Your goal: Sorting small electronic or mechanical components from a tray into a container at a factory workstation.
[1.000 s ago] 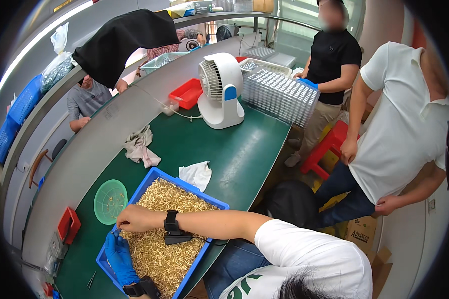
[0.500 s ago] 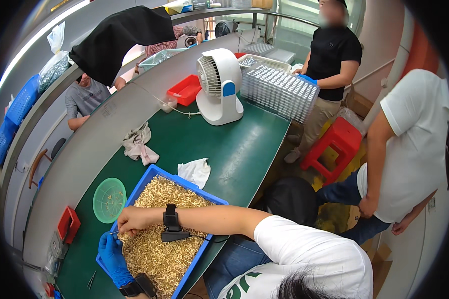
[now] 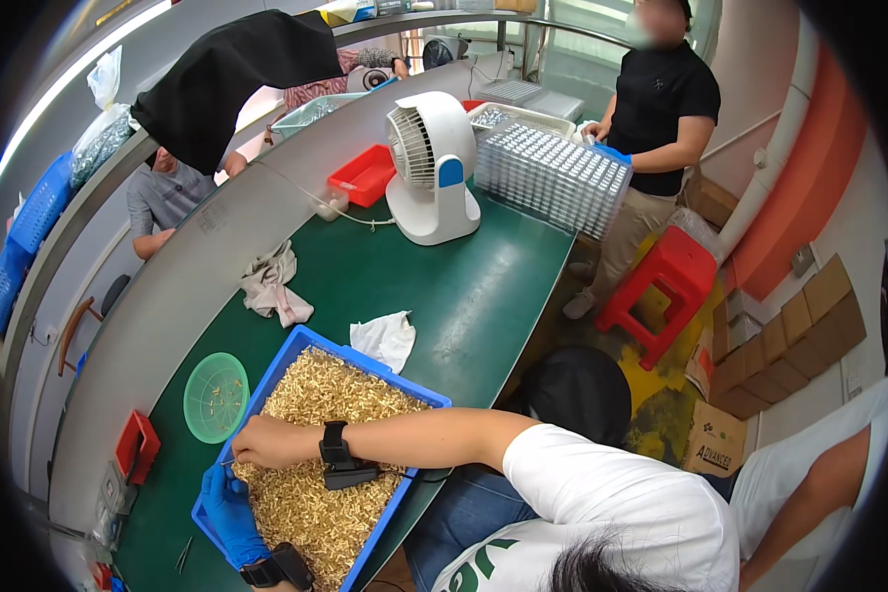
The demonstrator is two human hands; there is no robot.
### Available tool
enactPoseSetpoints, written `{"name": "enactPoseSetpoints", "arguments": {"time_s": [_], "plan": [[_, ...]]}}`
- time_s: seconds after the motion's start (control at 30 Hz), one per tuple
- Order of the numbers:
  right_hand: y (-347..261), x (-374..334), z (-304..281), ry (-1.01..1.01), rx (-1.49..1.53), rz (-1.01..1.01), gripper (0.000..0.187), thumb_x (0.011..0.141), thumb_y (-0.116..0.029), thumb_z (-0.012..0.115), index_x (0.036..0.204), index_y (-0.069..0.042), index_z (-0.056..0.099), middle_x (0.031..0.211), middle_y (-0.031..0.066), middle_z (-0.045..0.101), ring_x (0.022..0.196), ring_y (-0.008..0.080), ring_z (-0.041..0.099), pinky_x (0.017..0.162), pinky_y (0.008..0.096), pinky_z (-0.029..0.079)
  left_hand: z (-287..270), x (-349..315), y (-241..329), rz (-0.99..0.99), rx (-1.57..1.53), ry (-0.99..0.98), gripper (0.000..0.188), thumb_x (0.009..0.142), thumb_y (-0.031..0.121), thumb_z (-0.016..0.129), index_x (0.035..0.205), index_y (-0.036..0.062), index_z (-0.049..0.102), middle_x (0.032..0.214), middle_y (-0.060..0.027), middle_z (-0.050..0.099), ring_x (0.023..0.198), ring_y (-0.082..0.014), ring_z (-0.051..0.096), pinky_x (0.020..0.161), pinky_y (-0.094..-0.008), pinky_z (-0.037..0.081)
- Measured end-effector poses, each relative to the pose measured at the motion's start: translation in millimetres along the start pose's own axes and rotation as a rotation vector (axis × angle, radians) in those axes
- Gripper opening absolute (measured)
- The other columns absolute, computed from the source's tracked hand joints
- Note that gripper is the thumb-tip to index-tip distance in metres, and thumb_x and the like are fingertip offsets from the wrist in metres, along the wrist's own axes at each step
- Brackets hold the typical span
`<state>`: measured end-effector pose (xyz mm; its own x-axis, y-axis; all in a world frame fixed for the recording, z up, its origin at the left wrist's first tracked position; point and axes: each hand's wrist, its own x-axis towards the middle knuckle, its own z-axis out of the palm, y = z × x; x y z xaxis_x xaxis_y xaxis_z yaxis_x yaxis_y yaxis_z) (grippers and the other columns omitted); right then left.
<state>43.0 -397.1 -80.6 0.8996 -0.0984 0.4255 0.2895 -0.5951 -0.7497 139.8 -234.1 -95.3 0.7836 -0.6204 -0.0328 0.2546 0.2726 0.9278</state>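
Observation:
A blue tray (image 3: pixel 427 399), heaped with small brass-coloured metal parts (image 3: pixel 350 395), lies on the green table. Over its left side my bare right hand (image 3: pixel 269 441) is closed, a thin metal piece (image 3: pixel 229 462) showing at its fingertips. Just below, my left hand (image 3: pixel 231 513) in a blue glove has its fingers bent together by that piece; whatever they pinch is too small to make out. Both wrists wear black straps with small devices. Beside the tray's upper left edge sits a round green sieve (image 3: pixel 216 398) with a few brass parts in it.
A white fan (image 3: pixel 432 173), a red bin (image 3: pixel 362 176) and stacked clear trays (image 3: pixel 553 178) stand farther back. Cloths (image 3: pixel 383 339) lie behind the tray, thin tweezers (image 3: pixel 184 555) at its left. A red stool (image 3: pixel 658 296) and co-workers are around the table.
At the right, the person in the white shirt has moved down toward the lower right edge, uncovering cardboard boxes. My hands have barely shifted over the tray.

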Motion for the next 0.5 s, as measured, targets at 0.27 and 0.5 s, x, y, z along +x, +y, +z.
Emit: {"name": "enactPoseSetpoints", "arguments": {"time_s": [0.27,0.5], "plan": [[3,-5,-2,0.006,0.206,0.080,0.011,0.074,-0.011,0.056,0.073,-0.002,0.063,0.063,0.0140,0.061,0.060,0.0281,0.060,0.058,0.0386,0.046,10,1,2,-0.038,0.257,-0.072,0.007,0.083,0.011,0.056,0.085,0.0044,0.056,0.073,-0.0014,0.053,0.057,-0.0079,0.046,0.050,-0.0188,0.036],[17,6,4,0.088,0.038,0.104,0.018,0.078,-0.019,0.058,0.088,-0.004,0.061,0.069,0.0166,0.061,0.066,0.0301,0.061,0.058,0.0384,0.047,22,8,-11,-0.048,0.198,0.004,0.013,0.082,0.015,0.058,0.084,0.0027,0.061,0.068,0.0004,0.054,0.058,-0.0071,0.046,0.052,-0.0209,0.035]]}}
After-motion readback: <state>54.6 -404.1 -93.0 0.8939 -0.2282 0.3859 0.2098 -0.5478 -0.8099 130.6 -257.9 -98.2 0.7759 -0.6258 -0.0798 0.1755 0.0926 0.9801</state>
